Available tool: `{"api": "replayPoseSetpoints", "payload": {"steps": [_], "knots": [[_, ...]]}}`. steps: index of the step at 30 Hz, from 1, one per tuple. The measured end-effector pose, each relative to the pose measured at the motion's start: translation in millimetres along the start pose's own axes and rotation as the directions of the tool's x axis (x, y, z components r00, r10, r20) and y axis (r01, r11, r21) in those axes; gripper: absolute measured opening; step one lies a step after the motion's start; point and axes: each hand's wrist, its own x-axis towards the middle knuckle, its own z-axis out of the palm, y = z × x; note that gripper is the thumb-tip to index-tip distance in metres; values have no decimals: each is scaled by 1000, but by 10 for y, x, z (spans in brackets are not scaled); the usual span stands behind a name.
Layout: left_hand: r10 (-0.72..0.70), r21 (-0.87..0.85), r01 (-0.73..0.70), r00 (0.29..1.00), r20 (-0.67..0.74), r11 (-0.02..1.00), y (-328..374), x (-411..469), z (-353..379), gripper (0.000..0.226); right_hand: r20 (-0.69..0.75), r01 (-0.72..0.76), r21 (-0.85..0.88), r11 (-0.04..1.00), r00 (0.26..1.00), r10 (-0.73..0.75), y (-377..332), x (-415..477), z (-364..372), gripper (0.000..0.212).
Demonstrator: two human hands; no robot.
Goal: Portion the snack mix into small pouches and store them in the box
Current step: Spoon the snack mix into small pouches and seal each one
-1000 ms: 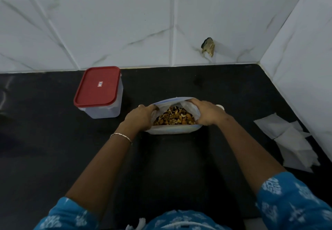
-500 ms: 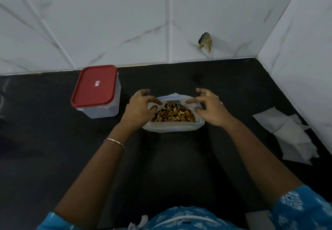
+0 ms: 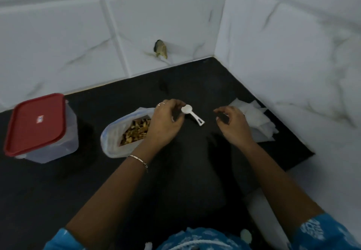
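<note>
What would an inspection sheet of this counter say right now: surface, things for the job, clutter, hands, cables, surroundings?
Surface: black counter, set into a tiled corner.
Job's things: open bag of snack mix; white scoop to its right; box at left with its red lid on; white pouches piled at right.
Clutter: nothing seen.
Hands: left hand over the bag's right edge, fingertips at the scoop's bowl, grip not clear; right hand curled and empty, in front of the pouches.
Cables: nothing seen.
Surroundings: white marble-look tiles; a chipped hole in the back wall.
</note>
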Motion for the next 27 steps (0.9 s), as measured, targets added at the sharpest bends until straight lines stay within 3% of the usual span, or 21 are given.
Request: {"api": "replayPoseSetpoints", "payload": {"steps": [5,11,19,22,27], "knots": [[-21,-117,50,970,243,992,236,97,537,37,-231,-247,-157,956,951,207,494,-181,-348,41],[-137,-123,206,897,419,971,338,142,972,40,-93,-192,-426,884,981,169,758,-130,-530,64],[-230,-118,341,814,534,933,379,166,1160,44,-165,-137,-492,860,984,62,919,-111,-563,27],[-233,-150,356,823,518,922,416,171,1183,43,-271,-134,-459,878,963,5,908,-93,-634,19],[-209,-299,371,864,458,879,593,225,1185,36,-398,-137,-348,928,917,-13,739,-15,-850,25]]}}
